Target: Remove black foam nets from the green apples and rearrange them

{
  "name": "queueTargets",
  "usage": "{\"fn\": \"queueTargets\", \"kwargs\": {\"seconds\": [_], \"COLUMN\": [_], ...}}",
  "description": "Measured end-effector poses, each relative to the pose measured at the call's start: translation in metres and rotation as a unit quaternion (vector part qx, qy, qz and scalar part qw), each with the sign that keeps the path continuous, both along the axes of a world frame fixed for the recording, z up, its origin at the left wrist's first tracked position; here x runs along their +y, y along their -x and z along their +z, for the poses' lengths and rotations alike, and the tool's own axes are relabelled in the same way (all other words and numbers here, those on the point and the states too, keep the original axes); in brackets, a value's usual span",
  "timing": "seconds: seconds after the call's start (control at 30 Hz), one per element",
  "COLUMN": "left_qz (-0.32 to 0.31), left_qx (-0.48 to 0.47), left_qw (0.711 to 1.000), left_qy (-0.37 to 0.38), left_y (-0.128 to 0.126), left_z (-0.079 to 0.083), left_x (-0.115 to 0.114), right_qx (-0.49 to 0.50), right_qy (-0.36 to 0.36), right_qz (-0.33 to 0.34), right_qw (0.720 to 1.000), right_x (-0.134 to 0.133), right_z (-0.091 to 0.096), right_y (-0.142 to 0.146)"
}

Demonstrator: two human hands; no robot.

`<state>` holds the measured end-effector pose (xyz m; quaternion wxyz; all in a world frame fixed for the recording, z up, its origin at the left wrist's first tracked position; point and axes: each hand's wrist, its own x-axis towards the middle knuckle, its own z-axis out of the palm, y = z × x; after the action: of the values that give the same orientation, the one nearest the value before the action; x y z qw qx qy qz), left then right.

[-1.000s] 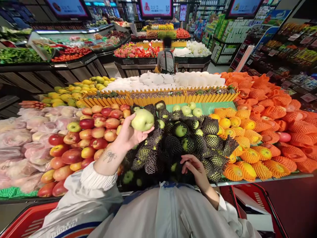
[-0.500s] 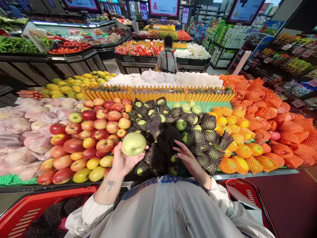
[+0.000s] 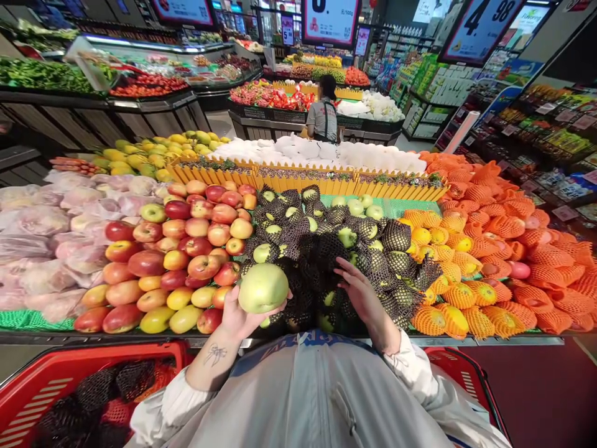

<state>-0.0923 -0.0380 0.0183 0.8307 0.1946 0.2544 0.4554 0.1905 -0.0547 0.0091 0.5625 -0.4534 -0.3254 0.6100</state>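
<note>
A large pale green apple (image 3: 263, 288) rests in my left hand (image 3: 236, 311), which cups it from below and the side above the front of the display. Over the heap of green apples in black foam net sleeves (image 3: 396, 261), my right hand (image 3: 359, 295) is held with its fingers apart and nothing visible in them. Its fingertips are close to dark netting, and I cannot tell whether they touch it. Red and yellow apples (image 3: 175, 261) are piled left of my left hand. Several bare green apples (image 3: 357, 206) lie at the back of the netted heap.
Red shopping baskets stand at my left (image 3: 51, 389) and right (image 3: 466, 373); the left one holds netted fruit. Orange-netted fruit (image 3: 480, 298) lies on the right, bagged fruit (image 3: 88, 249) on the left. A yellow planter fence (image 3: 303, 180) runs behind. Beyond it is a person (image 3: 323, 115).
The view has shifted, so the display sits slightly farther right. My left hand still holds the green apple, now tilted a little differently. My right hand stays open over the netted apples.
</note>
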Motion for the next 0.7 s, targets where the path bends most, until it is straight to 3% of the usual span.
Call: {"fn": "queueTargets", "kwargs": {"seconds": [0.1, 0.2, 0.27, 0.47, 0.53, 0.6, 0.7], "left_qz": [-0.005, -0.034, -0.045, -0.039, -0.057, -0.1, -0.157], "left_qx": [-0.005, -0.018, -0.022, -0.04, -0.047, -0.06, -0.105], "left_qw": [1.0, 0.998, 0.997, 0.998, 0.997, 0.992, 0.976], "left_qy": [-0.02, -0.047, -0.058, -0.013, -0.027, -0.058, -0.112], "left_y": [-0.001, -0.005, -0.011, -0.036, -0.048, -0.059, -0.072], "left_z": [-0.001, -0.001, -0.004, -0.029, -0.034, -0.032, -0.022], "left_x": [-0.002, -0.003, -0.004, -0.004, -0.001, 0.002, 0.005], "right_qx": [-0.038, -0.013, 0.021, -0.003, -0.012, -0.002, -0.005], "right_qy": [-0.065, -0.135, -0.177, -0.195, -0.197, -0.167, -0.148], "right_qz": [-0.097, -0.225, -0.253, -0.162, -0.087, 0.006, 0.068], "right_qw": [0.992, 0.965, 0.951, 0.967, 0.976, 0.986, 0.987], "right_x": [0.001, 0.001, -0.003, -0.03, -0.035, -0.033, -0.022], "right_z": [0.005, 0.015, 0.024, 0.042, 0.039, 0.033, 0.025], "right_y": [-0.003, -0.008, -0.01, -0.002, 0.005, 0.012, 0.023]}}
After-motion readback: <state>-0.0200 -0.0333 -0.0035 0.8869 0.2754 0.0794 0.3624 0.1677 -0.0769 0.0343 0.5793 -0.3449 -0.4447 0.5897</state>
